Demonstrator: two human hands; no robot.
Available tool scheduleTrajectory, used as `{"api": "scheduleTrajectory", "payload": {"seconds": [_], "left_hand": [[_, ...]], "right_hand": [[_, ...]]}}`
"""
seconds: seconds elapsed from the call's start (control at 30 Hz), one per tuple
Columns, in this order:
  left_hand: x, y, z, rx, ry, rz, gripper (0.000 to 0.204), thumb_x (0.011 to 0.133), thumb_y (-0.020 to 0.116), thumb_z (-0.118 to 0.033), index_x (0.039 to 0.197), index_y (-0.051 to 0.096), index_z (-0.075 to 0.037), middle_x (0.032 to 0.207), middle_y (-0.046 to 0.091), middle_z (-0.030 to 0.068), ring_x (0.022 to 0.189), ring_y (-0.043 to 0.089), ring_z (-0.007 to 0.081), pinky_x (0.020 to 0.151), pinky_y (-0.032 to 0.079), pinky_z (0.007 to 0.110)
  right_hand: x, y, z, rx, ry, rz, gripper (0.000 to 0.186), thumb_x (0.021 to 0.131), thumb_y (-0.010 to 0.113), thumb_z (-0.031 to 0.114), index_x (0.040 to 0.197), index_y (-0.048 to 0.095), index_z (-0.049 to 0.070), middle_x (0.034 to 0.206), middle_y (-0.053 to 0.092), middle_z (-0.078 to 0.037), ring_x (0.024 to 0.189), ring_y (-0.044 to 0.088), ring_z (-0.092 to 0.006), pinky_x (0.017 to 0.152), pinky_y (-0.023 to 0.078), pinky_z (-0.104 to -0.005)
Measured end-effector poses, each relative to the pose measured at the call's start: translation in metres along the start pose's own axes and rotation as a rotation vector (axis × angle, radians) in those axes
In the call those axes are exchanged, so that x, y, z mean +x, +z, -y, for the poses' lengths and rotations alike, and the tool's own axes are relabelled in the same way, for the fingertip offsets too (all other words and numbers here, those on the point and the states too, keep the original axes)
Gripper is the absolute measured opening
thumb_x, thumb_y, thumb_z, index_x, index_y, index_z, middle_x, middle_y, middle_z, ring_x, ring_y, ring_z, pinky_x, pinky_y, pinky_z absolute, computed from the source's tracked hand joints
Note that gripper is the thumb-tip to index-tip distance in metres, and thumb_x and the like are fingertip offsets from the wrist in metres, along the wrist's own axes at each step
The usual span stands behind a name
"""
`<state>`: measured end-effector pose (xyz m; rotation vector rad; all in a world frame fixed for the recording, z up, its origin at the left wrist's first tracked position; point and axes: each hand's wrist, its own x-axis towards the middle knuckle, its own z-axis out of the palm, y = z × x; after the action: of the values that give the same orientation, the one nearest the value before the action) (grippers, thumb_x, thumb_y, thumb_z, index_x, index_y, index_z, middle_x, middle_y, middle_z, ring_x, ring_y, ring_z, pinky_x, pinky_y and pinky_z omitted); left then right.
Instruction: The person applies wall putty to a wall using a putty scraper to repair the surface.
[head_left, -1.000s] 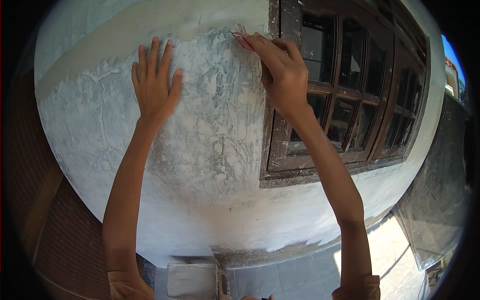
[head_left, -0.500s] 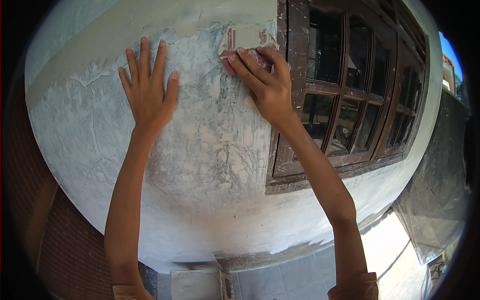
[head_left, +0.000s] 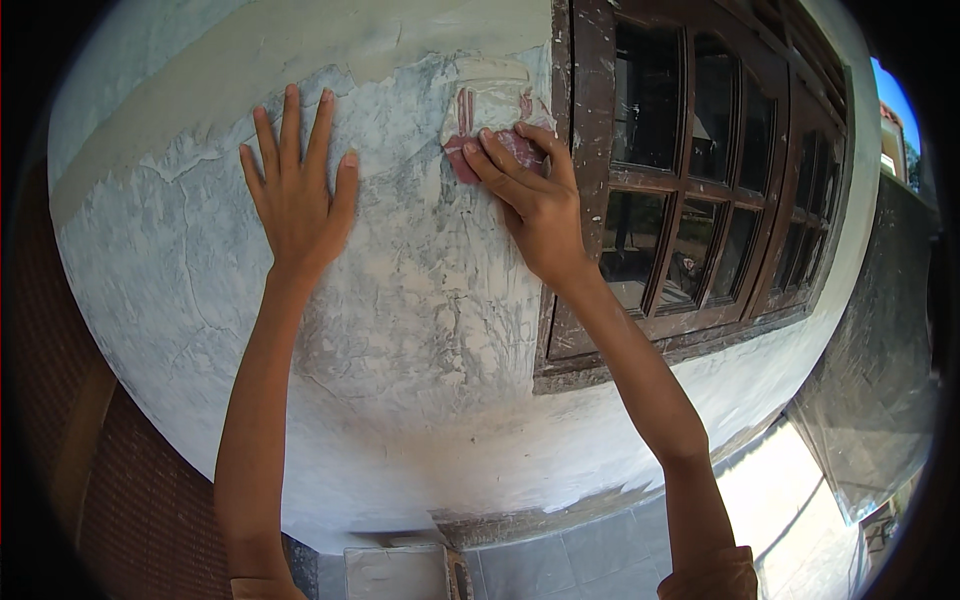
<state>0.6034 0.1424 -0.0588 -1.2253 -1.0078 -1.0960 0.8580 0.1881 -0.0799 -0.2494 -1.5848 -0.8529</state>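
My right hand (head_left: 545,210) grips a flat, reddish-pink putty spreader (head_left: 497,108) caked with off-white filler. Its fingers press the spreader against the wall (head_left: 400,300), just left of the window frame. A pale patch of filler (head_left: 492,69) shows right above the tool's upper edge. To the left, my left hand (head_left: 298,205) lies flat on the wall with the fingers spread, holding nothing. The wall around both hands is patchy grey and white, with a thin crack and rough streaks. A smoother beige band (head_left: 230,80) runs across it higher up.
A dark brown wooden window (head_left: 680,180) with glass panes stands right of my right hand. Low down are a box-like object (head_left: 396,572) and grey floor tiles (head_left: 565,555). A woven brown panel (head_left: 150,500) is at the left, a dark sheet (head_left: 870,390) at the right.
My right hand has drawn the spreader a short way down the wall, and a pale filler patch now shows above it. My left hand stays spread on the wall; the view has shifted slightly.
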Motion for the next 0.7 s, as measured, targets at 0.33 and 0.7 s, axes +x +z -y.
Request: {"api": "scheduleTrajectory", "payload": {"seconds": [0.33,0.7], "left_hand": [[0.003,0.003,-0.001,-0.04,-0.006,0.007,0.058,0.097,0.046,-0.033,0.153,0.034,-0.026,0.164,0.018,0.0053,0.151,0.008,0.0356,0.118,0.002,0.06],[0.026,0.007,0.007,-0.002,-0.031,-0.093,0.057,0.098,0.045,-0.036,0.154,0.033,-0.029,0.163,0.019,0.0054,0.15,0.01,0.0382,0.117,0.004,0.062]], "right_hand": [[-0.047,-0.015,0.026,0.033,0.069,0.113,0.054,0.069,0.071,-0.006,0.118,0.072,0.016,0.123,0.068,-0.001,0.115,0.058,-0.0314,0.099,0.047,-0.0433],[0.041,-0.073,0.001,0.22,0.488,-0.24,0.029,0.092,0.064,0.004,0.121,0.066,0.002,0.088,0.073,-0.013,0.07,0.068,-0.0136,0.066,0.056,-0.0276]]}}
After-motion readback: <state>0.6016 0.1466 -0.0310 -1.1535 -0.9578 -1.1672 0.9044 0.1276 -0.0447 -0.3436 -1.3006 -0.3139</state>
